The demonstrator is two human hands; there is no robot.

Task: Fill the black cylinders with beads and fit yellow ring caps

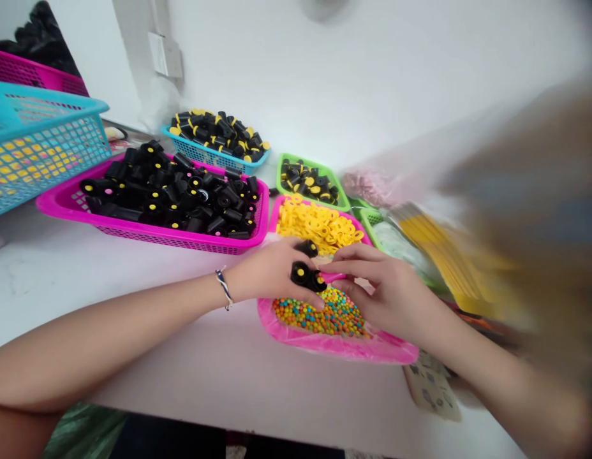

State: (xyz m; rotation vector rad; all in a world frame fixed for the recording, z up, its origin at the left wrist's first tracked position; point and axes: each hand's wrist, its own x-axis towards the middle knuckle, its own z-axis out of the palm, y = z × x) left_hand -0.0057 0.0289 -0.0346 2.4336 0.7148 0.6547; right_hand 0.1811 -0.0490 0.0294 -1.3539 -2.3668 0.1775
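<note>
My left hand [272, 271] is closed around black cylindrical pieces [300, 273] with yellow dots at their ends, three of them showing. Between the fingertips of my right hand [386, 280] is a thin pink tool [333, 278], its tip at the opening of the nearest black piece. What shape that tip has is hidden. Both hands are over a pink tray [286, 333] lined with clear plastic and holding many small multicoloured beads [319, 315]. Yellow ring-like plastic parts [319, 223] fill the tray's far part, just beyond my fingers.
Left of the hands stands a magenta basket [181, 241] heaped with black pieces. Behind it are a blue basket [214, 153] and a green basket [344, 197] of black-and-yellow parts. A larger blue basket [47, 146] is at far left. A patterned phone-like object [432, 389] lies at right.
</note>
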